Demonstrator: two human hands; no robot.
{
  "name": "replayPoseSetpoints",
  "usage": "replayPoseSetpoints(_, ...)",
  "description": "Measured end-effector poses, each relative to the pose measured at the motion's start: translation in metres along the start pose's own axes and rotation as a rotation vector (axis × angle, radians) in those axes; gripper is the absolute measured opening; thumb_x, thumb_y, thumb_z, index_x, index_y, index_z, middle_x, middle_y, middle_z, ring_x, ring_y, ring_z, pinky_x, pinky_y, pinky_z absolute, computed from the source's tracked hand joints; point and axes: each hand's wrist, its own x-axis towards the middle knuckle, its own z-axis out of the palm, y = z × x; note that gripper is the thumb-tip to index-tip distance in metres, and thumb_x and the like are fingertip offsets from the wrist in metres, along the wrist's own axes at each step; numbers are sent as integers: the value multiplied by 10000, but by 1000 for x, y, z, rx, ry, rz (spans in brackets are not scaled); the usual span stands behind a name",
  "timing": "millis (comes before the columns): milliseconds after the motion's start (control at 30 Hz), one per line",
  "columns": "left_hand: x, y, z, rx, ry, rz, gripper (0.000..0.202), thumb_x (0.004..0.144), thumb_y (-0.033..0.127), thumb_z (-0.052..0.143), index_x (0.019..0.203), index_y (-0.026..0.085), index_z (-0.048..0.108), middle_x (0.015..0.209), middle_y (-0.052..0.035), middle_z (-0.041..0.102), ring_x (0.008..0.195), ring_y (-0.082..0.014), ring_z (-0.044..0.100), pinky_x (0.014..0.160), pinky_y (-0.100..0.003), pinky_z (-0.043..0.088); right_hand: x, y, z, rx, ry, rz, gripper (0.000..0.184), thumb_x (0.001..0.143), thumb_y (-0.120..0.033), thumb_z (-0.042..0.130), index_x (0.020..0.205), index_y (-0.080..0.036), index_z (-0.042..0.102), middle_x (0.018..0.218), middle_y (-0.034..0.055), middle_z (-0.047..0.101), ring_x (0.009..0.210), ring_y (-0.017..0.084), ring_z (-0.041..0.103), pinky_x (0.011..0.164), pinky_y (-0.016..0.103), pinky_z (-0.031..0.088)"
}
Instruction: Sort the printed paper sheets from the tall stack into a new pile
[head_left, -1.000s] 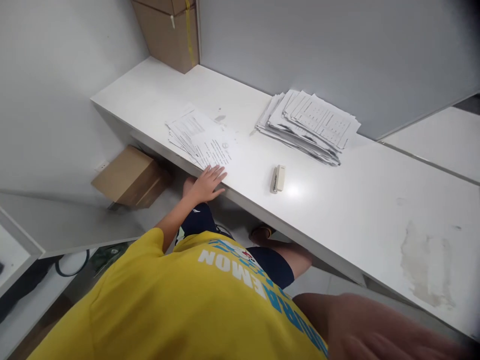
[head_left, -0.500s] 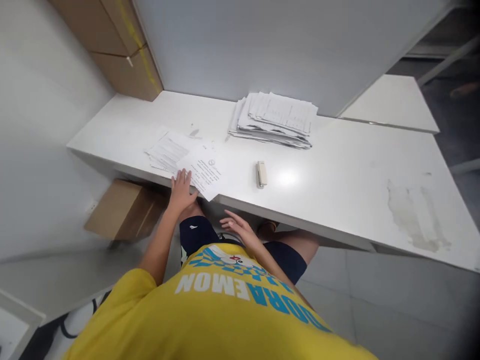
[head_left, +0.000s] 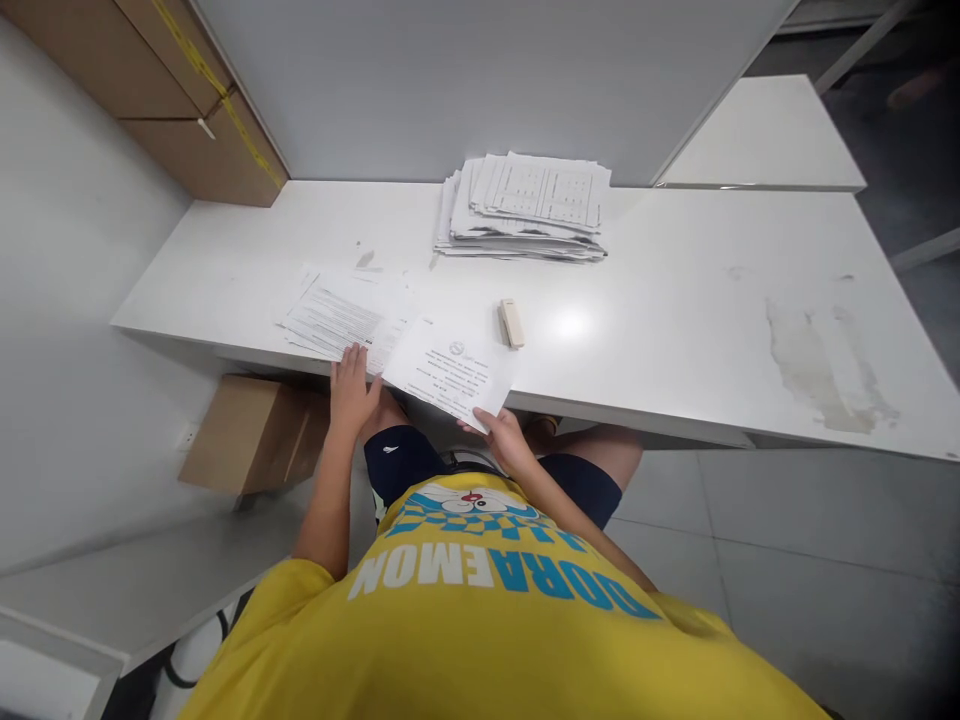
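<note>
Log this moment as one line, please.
left hand: flat on small paper pile | right hand: pinching printed sheet over desk edge | stapler: untouched

Two hands: left hand [head_left: 352,388] and right hand [head_left: 504,438]. Two paper lots (one thick, one thin): far stack [head_left: 525,205], near-left spread [head_left: 337,315]. One loose sheet [head_left: 450,368], one stapler [head_left: 511,323], three cardboard boxes, one white desk [head_left: 675,330].

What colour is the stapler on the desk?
The stapler is cream-white, seen in the head view.
</note>
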Motion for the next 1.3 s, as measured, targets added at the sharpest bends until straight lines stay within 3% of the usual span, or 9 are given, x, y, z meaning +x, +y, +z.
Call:
replayPoseSetpoints(200,21,-27,-5,-136,146,-95,376,937,346,463,1213,183,659,1501,-156,475,1397,-321,431,1184,-516,325,-20,1,-9,-62,71,-18,475,642,-485,789,981,-158,730,964,116,768,849,316,734,761,453,598)
replayPoseSetpoints(400,50,-35,-17,-174,196,-110,300,961,251,382,1038,163,658,1224,-158,631,1239,-285,533,1142,-484,370,-18,-7,-3,-90,88,-26,486,631,-482,791,995,-176,690,982,96,770,807,290,735,749,425,597)
replayPoseSetpoints(567,33,20,-27,-234,295,-68,303,991,264,344,1042,171,628,1136,-139,654,1164,-264,565,1077,-452,430,-15,-9,1,-91,62,-13,467,654,-463,783,1024,-195,685,995,87,763,840,299,732,774,444,594)
replayPoseSetpoints(700,-6,88,-14,-364,-9,205,286,996,281,379,983,205,654,1163,-98,678,1177,-243,581,1074,-445,451,-11,-8,1,-90,37,-8,464,666,-462,782,1040,-200,699,1006,100,757,954,335,715,819,470,586)
replayPoseSetpoints(800,-29,124,5,-422,-201,324,296,1003,290,379,1015,211,664,1149,-101,694,1219,-255,574,1071,-468,463,-10,-11,0,-53,52,-37,543,663,-545,769,1068,-191,694,1043,94,753,1037,335,688,845,461,582)
replayPoseSetpoints(967,-42,144,27,-442,-310,451,335,1022,279,333,1024,194,657,1195,-117,684,1255,-251,569,1105,-482,450,-11,-19,-3,-24,59,-71,569,657,-581,766,1060,-186,693,1096,71,745,1071,293,668,855,393,567)
replayPoseSetpoints(1100,-42,138,23,-436,-353,563,285,1013,286,398,1081,179,653,1227,-107,681,1326,-242,529,1176,-478,381,-7,-18,-5,-15,81,-62,514,609,-480,812,1010,-179,699,1022,81,760,1002,285,685,836,379,554)
replayPoseSetpoints(1200,-37,113,13,-438,-111,364,225,988,308,476,1079,202,653,1256,-86,667,1393,-249,457,1221,-488,291,-2,-13,-7,-2,112,-74,550,613,-456,792,1073,-175,687,1039,95,759,998,301,688,844,410,550)
replayPoseSetpoints(1300,-30,74,11,-509,396,-246,218,956,334,524,1115,212,609,1290,-107,616,1358,-248,472,1162,-450,361,-1,-10,-8,-29,116,-82,562,634,-452,774,1120,-188,676,1079,91,754,1027,311,683,860,425,548)
